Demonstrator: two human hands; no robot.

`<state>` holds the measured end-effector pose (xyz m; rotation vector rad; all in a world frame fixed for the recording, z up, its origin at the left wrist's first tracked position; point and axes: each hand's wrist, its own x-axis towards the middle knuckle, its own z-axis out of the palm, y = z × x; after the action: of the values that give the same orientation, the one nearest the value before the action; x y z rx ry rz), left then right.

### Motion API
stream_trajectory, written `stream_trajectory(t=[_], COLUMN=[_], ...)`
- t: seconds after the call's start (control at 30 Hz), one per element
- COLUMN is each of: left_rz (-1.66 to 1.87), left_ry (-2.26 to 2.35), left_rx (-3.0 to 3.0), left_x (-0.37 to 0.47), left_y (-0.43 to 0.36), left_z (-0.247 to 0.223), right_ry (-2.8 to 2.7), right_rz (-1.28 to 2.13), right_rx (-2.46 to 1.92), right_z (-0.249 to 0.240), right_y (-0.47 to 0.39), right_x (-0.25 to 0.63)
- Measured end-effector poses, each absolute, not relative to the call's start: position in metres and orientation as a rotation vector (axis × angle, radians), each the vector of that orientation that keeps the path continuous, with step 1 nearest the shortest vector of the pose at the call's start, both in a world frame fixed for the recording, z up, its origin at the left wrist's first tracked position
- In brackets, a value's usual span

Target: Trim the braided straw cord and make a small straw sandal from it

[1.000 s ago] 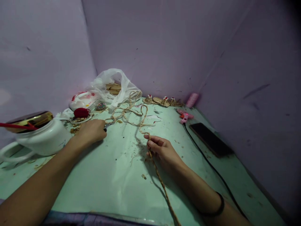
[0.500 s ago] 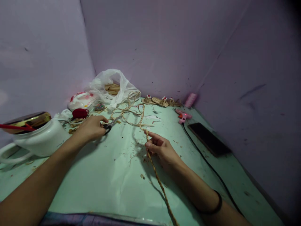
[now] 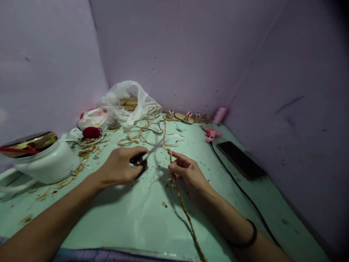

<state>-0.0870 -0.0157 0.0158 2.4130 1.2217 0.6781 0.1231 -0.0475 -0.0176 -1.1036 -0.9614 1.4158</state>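
Observation:
A pair of scissors with black handles (image 3: 141,162) is gripped in my left hand (image 3: 122,165), its blades pointing up and right, near the braid. My right hand (image 3: 188,171) pinches a braided straw cord (image 3: 182,203) between thumb and fingers. From that pinch the cord runs down to the bottom edge of the view. Its other part goes up and loops loosely on the green table (image 3: 109,218), left of centre. The blades look blurred, and whether they touch the cord I cannot tell.
On the left stand a white pot (image 3: 58,163) and a red ball-like item (image 3: 92,132). Behind is a plastic bag (image 3: 140,102) with straw pieces. Small straw hats (image 3: 188,117) line the wall. At right are a pink glue gun (image 3: 211,134), its black cable and a phone (image 3: 241,160).
My left hand has lifted the scissors and moved right, so the blades are now close to the cord. My right hand has hardly moved on the cord.

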Motion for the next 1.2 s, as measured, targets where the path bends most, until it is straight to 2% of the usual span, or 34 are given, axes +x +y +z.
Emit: stream_trajectory(t=[0.1, 0.23, 0.93, 1.2], left_rz=[0.636, 0.500, 0.310, 0.387], left_ry=[1.224, 1.272, 1.303, 1.195], left_rx=[2.800, 2.966, 2.977, 2.868], left_x=[-0.072, -0.068, -0.072, -0.073], left_y=[-0.028, -0.032, -0.027, -0.026], left_z=[0.004, -0.001, -0.004, -0.005], right_ry=[-0.997, -0.979, -1.098, -1.082], right_rz=[1.396, 1.387, 1.403, 1.443], right_rx=[-1.101, -1.115, -1.073, -1.043], right_z=[-0.016, -0.011, -0.006, -0.006], right_y=[-0.050, -0.053, -0.057, -0.057], right_x=[0.122, 0.120, 0.121, 0.120])
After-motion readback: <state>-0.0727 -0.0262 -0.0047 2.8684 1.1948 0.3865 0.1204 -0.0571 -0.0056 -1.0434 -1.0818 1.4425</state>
